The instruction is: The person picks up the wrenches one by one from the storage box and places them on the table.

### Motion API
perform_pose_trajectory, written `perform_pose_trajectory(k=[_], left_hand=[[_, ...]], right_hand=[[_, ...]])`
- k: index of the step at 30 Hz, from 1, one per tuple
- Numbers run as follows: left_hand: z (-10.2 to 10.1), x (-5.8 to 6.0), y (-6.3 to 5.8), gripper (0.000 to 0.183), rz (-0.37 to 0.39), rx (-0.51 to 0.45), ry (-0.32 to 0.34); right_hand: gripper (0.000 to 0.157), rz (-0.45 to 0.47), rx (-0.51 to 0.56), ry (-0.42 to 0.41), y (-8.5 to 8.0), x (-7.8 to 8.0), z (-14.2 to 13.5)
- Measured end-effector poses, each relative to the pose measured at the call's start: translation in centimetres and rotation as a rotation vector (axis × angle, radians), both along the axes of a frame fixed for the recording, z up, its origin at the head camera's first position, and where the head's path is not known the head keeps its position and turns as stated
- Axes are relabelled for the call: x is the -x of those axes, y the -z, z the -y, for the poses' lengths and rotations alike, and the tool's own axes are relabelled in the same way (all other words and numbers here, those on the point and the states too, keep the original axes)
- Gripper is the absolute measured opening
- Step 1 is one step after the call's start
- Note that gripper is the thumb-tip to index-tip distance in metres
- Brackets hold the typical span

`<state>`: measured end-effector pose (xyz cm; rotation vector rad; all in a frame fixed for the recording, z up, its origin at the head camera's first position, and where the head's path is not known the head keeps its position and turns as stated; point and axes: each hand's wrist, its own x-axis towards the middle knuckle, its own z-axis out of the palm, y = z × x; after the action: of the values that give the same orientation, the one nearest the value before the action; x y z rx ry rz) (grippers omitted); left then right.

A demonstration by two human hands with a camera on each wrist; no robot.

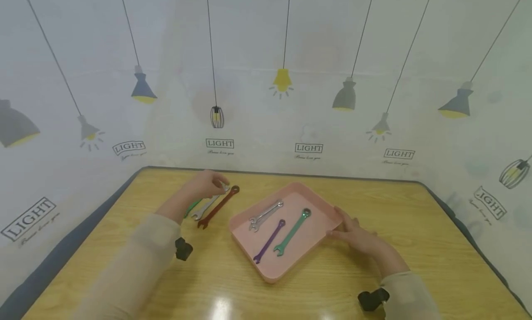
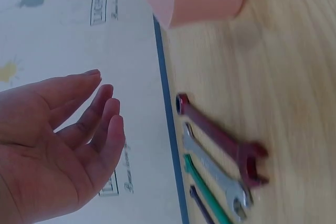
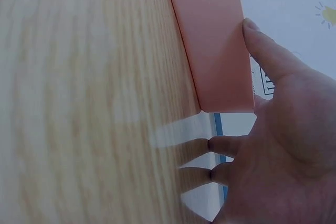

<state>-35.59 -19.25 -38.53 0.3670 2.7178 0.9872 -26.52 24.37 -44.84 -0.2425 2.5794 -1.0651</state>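
My left hand (image 1: pixel 206 184) hovers over a row of wrenches, its fingers loosely bent and nothing between them in the left wrist view. Beneath it lie a red wrench (image 2: pixel 215 132), a silver wrench (image 2: pixel 212 169), a green wrench (image 2: pixel 207 190) and a small dark wrench (image 2: pixel 199 201), partly out of frame. With thumb and fingers on either side of its right corner, my right hand (image 1: pixel 356 236) holds a pink tray (image 1: pixel 249 246). Inside the tray are two silver wrenches (image 1: pixel 266 214), a purple wrench (image 1: pixel 270 240) and a teal wrench (image 1: pixel 293 232).
Everything stands on a wood-grain table (image 1: pixel 199 274) with a dark edge strip. Behind it hangs a pale cloth backdrop (image 1: pixel 257 153) printed with lamps. The tray lies to the right of the loose wrenches.
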Motion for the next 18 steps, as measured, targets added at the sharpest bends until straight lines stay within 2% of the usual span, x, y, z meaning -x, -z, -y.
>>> perform_pose_trajectory(k=[5, 9, 12, 18], left_hand=[[-3.2, -0.9, 0.0, 0.031, -0.013, 0.015, 0.022], [-5.3, -1.3, 0.3, 0.029, 0.011, -0.002, 0.026], [-6.7, -1.5, 0.9, 0.028, 0.037, -0.014, 0.015], [-8.9, -2.5, 2.3, 0.028, 0.081, -0.081, 0.037]], right_hand=[[0.089, -0.004, -0.009, 0.001, 0.2, 0.2, -0.2], [0.089, -0.010, -0.005, 0.000, 0.0, 0.0, 0.0], [0.088, -0.017, -0.007, 0.000, -0.3, -0.2, 0.2], [0.089, -0.008, -0.018, 0.003, -0.5, -0.3, 0.1]])
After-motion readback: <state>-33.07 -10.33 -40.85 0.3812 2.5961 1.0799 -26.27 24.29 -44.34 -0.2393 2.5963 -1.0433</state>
